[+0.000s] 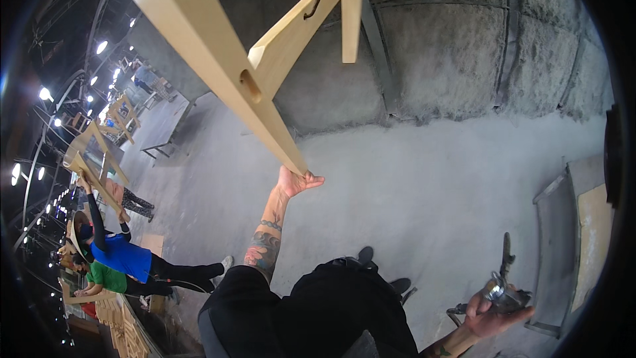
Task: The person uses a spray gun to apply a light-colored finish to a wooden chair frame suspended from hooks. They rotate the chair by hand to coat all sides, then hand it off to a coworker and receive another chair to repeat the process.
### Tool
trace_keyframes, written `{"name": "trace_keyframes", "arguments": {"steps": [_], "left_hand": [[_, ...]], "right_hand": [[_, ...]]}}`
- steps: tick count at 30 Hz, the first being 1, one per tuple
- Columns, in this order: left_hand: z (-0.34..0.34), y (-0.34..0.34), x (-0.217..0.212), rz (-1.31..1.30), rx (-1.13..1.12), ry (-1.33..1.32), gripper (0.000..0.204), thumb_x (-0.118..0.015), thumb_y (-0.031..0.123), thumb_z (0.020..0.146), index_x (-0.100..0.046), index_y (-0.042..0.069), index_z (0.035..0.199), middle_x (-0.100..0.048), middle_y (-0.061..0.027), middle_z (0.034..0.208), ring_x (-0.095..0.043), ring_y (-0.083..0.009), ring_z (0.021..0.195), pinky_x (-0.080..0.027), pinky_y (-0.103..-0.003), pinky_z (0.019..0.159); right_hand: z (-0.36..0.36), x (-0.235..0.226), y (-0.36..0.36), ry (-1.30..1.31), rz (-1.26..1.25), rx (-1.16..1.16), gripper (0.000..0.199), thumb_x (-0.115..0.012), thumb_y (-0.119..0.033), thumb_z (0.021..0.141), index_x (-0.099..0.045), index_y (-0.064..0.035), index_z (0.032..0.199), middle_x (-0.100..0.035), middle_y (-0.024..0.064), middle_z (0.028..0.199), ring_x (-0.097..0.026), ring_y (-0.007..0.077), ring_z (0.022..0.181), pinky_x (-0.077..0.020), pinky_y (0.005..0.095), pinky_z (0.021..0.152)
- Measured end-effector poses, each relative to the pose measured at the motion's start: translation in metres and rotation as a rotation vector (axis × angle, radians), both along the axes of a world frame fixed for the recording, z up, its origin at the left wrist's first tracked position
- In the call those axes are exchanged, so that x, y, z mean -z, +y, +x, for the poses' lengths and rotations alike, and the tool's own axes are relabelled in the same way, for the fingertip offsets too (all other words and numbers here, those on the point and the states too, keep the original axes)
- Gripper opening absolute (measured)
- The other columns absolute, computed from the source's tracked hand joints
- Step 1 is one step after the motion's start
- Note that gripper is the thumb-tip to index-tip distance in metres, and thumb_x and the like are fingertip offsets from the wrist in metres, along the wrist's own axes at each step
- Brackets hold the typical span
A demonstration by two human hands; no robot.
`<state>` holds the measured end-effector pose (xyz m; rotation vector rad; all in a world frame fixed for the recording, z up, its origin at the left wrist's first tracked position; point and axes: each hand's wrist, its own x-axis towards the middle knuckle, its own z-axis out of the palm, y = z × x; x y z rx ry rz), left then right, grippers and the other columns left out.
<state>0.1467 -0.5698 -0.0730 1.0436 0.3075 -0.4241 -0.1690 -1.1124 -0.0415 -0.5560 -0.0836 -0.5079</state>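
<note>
A pale wooden furniture frame [218, 53] hangs tilted from dark metal hooks [314, 1]. It has a long leg with an oval slot, a crosspiece and a shorter leg. My left hand [298, 181] holds the lower tip of the long leg, partly behind it, with some fingers reaching past the wood to the right. Low on the right, my right hand [493, 318] is wrapped around a metal spray gun [505, 292], held well away from the frame. Its handle is partly hidden by my fingers.
A grey, dust-coated panelled wall [450, 59] stands ahead. At right is a grey metal stand with a tan board [594, 232]. On the left, a person in blue [126, 258] lifts another wooden frame [96, 159], beside a person in green [106, 277]. A low table [165, 122] stands farther off.
</note>
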Motion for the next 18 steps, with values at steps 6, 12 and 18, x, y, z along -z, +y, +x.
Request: {"name": "trace_keyframes", "arguments": {"steps": [6,12,18], "left_hand": [[0.001,-0.032,-0.008,-0.333,-0.526,-0.051,0.068,-0.027,0.046,0.109,-0.058,-0.003,0.073,-0.063,-0.0234,0.096,-0.053,-0.0488,0.130,-0.040,-0.064,0.117],[-0.004,-0.031,-0.011,-0.531,-0.419,-0.072,0.059,-0.033,0.036,0.110,-0.058,0.001,0.068,-0.066,-0.0201,0.092,-0.050,-0.0464,0.137,-0.032,-0.064,0.123],[0.003,-0.022,0.004,-0.360,-0.351,-0.034,0.059,-0.034,0.034,0.110,-0.057,0.001,0.067,-0.066,-0.0217,0.091,-0.054,-0.0495,0.132,-0.035,-0.065,0.121]], "right_hand": [[0.006,-0.004,0.072,0.086,-0.167,-0.039,0.086,-0.044,-0.073,0.100,-0.061,0.0084,0.122,-0.069,0.0268,0.081,-0.064,0.0293,0.054,-0.0359,0.0293,0.033],[-0.001,-0.002,0.105,0.005,-0.347,0.153,0.084,-0.042,-0.067,0.104,-0.060,0.0154,0.109,-0.068,0.0264,0.084,-0.064,0.0268,0.055,-0.0442,0.0304,0.036],[-0.006,0.022,0.084,0.420,-0.719,-0.224,0.085,-0.041,-0.071,0.102,-0.061,0.0109,0.108,-0.067,0.0191,0.077,-0.058,0.0209,0.049,-0.0345,0.0247,0.040]]}}
